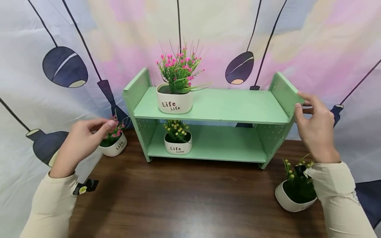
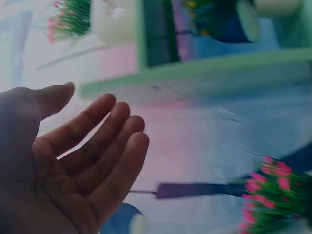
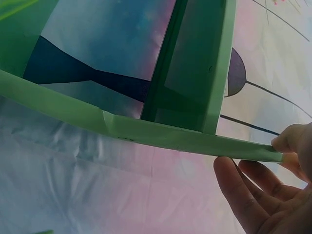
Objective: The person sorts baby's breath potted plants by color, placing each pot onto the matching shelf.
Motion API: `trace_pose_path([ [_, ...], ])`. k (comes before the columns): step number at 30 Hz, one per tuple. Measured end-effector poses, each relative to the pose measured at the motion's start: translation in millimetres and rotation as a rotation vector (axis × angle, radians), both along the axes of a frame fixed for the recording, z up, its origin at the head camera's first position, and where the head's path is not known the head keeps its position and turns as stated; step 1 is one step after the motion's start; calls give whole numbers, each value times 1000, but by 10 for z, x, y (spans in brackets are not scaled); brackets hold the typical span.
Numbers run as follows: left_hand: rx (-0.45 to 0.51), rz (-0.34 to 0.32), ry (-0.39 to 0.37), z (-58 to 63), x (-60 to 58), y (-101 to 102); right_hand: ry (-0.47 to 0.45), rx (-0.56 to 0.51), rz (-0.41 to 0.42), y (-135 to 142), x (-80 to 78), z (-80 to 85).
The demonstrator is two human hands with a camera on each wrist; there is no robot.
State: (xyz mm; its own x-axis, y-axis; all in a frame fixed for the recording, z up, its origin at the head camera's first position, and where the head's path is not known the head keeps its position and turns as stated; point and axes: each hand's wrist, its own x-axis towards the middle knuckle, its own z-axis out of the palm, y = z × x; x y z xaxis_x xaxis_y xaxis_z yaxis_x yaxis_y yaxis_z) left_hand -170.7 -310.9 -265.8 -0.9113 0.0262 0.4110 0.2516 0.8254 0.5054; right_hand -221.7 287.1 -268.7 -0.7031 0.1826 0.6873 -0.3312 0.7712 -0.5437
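Observation:
A light green two-tier shelf (image 1: 238, 103) stands on the table at the back. My right hand (image 1: 317, 127) grips the upper front corner of its right side panel (image 3: 165, 139), thumb on one face and fingers on the other. Off to the left of the shelf, my left hand (image 1: 84, 142) hovers with relaxed fingers and holds nothing; the left wrist view shows its bare palm (image 2: 58, 180). On the top tier, toward the left, sits a white pot of pink flowers (image 1: 175, 101). Below it on the lower tier is a white pot of yellow flowers (image 1: 178, 148).
Behind my left hand, a small pot of pink flowers (image 1: 114, 147) stands at the table's left edge, partly hidden. Another pot of yellow flowers (image 1: 294, 201) is at the right, beside my right sleeve. A patterned cloth (image 1: 214, 39) hangs behind the brown table (image 1: 184, 198).

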Motion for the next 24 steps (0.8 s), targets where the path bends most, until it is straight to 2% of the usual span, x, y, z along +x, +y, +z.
trace_pose_path([
  [7, -69, 59, -189, -565, -176, -372, -3, 7, 1, -13, 7, -11],
  [10, -81, 111, -233, -791, -275, -546, -1, 7, 7, -14, 13, -11],
  [13, -81, 171, -235, -1010, -372, -682, -3, 11, 9, -13, 15, -7],
  [17, -43, 251, -235, -1260, -511, -757, -7, 11, 6, -8, 10, 1],
  [20, -24, 292, -244, -1387, -604, -768, -12, 2, 5, -7, 1, 7],
  [24, -42, 311, -255, -1538, -698, -791, -29, -6, 8, -5, -2, -2],
])
